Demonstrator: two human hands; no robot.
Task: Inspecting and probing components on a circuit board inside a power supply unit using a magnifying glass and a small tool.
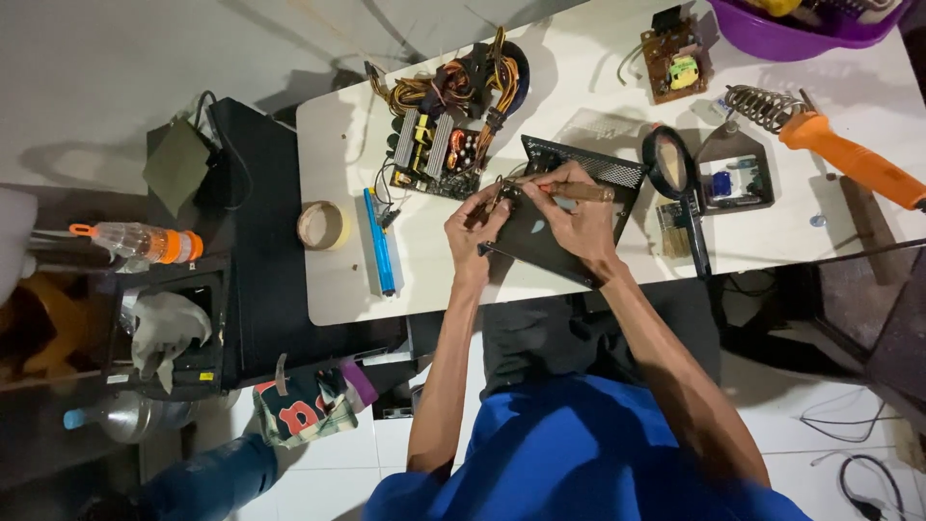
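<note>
hands (526,217) hide small part on black casing (540,241).

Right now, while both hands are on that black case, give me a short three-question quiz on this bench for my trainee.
1. True or false: the right hand holds a wooden-handled tool over the black metal case.
2. Which thing lies nearest the roll of tape?
A. blue tool
B. magnifying glass
C. orange soldering iron
3. Fill in: the power supply circuit board with its bundle of wires lies on the white ____, beyond the left hand.

Key: 1 true; 2 A; 3 table.
</note>
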